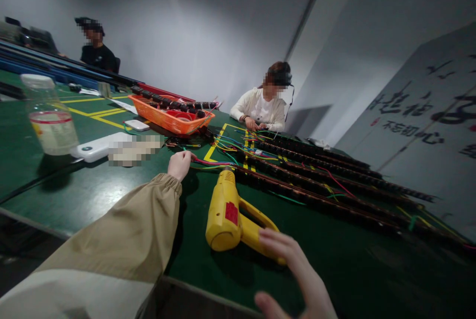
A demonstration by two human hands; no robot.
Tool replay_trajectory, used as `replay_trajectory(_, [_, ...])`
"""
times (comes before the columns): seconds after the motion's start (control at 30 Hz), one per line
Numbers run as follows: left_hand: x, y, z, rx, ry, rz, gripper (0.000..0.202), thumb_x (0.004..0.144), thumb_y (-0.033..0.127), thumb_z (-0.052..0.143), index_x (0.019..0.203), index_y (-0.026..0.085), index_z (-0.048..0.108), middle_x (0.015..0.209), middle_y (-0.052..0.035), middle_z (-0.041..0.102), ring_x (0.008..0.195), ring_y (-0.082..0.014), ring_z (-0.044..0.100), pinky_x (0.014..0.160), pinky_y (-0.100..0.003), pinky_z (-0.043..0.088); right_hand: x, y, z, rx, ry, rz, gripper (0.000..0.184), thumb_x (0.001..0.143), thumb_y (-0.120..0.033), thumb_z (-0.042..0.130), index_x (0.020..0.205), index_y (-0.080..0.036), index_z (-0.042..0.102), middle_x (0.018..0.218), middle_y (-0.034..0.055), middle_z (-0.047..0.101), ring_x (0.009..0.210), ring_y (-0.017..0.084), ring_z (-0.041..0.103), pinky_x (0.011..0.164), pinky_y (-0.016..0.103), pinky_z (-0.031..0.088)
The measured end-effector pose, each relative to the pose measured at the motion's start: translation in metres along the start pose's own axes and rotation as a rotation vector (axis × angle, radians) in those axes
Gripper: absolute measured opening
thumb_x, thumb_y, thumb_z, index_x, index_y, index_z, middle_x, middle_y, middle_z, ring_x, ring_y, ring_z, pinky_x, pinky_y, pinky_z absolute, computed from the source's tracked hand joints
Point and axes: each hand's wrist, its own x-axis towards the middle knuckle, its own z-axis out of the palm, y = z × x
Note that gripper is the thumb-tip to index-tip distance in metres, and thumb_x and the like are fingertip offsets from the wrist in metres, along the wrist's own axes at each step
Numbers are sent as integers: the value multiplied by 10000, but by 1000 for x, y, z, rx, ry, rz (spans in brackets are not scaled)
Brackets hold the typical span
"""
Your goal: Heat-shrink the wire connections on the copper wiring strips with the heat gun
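Observation:
A yellow heat gun [226, 215] with a red label lies on the green table [92, 190], its nozzle pointing away from me. My right hand [297, 274] hovers just beside its handle with the fingers spread, holding nothing. Farther out, my left hand [179, 164], in a tan sleeve, is closed on a bundle of red, green and blue wires [211, 162]. Those wires run toward long dark strips [316, 180] laid in rows across the table.
An orange basket [169, 116] of dark parts stands at the back. A clear plastic jar [50, 116] and a white device [98, 146] sit at left. One person in white works across the table [262, 108]; another in black sits far left [95, 51].

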Motion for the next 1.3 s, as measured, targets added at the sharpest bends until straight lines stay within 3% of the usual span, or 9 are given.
replay_trajectory(0.07, [0, -1, 0, 8, -1, 2, 412, 776, 327, 331, 748, 199, 722, 788, -30, 700, 834, -169, 610, 739, -226, 428, 25, 18, 2, -128, -11, 145, 774, 730, -466, 697, 1397, -264, 359, 1452, 73, 289, 1337, 271, 290, 1089, 474, 314])
replay_trajectory(0.17, [1, -2, 1, 12, 5, 7, 384, 777, 324, 357, 744, 207, 721, 789, -25, 700, 836, -168, 609, 735, -223, 426, 55, 38, 13, -268, -220, 204, 1045, 599, -491, 775, 1454, -185, 258, 1458, 91, 269, 1343, 281, 245, 1117, 463, 243])
replay_trajectory(0.23, [2, -3, 2, 13, 9, 9, 374, 778, 320, 364, 736, 210, 719, 790, -24, 699, 831, -168, 610, 734, -227, 424, 66, 44, 22, -334, -271, 202, 1017, 621, -529, 744, 1449, -163, 279, 1394, 108, 350, 1268, 284, 337, 1064, 449, 315])
replay_trajectory(0.33, [2, -2, 2, 22, 14, 6, 373, 781, 313, 358, 731, 210, 713, 791, -29, 695, 835, -176, 612, 745, -248, 417, 71, 42, 30, -383, -225, 200, 885, 695, -492, 671, 1434, -161, 313, 1285, 113, 429, 1134, 263, 435, 970, 423, 389])
replay_trajectory(0.53, [1, -1, 2, 67, -17, 1, 374, 787, 304, 350, 734, 196, 704, 834, -63, 690, 874, -203, 605, 768, -291, 409, 70, 30, 42, -374, -130, 108, 812, 638, -350, 678, 1380, -189, 387, 1256, 94, 432, 1131, 250, 419, 989, 389, 361])
replay_trajectory(0.8, [3, -4, -3, 23, -46, -33, 368, 818, 305, 382, 774, 204, 733, 904, -97, 698, 896, -213, 614, 798, -297, 438, 93, 16, 66, -298, -189, -46, 818, 595, -313, 683, 1363, -221, 416, 1269, 76, 426, 1141, 245, 415, 1013, 368, 334])
replay_trajectory(1.0, [10, -4, -5, 20, -38, -90, 341, 822, 364, 454, 852, 196, 749, 929, -105, 702, 867, -205, 631, 797, -274, 462, 108, 29, 68, -305, -231, -83, 799, 605, -312, 653, 1365, -229, 420, 1286, 67, 419, 1147, 233, 419, 1017, 345, 327])
replay_trajectory(1.3, [6, -6, 2, 59, -37, -44, 383, 833, 282, 367, 818, 177, 735, 893, -71, 704, 880, -172, 626, 774, -239, 439, 112, 34, 64, -311, -194, -77, 801, 609, -339, 680, 1358, -206, 432, 1270, 70, 432, 1146, 222, 421, 1016, 330, 330])
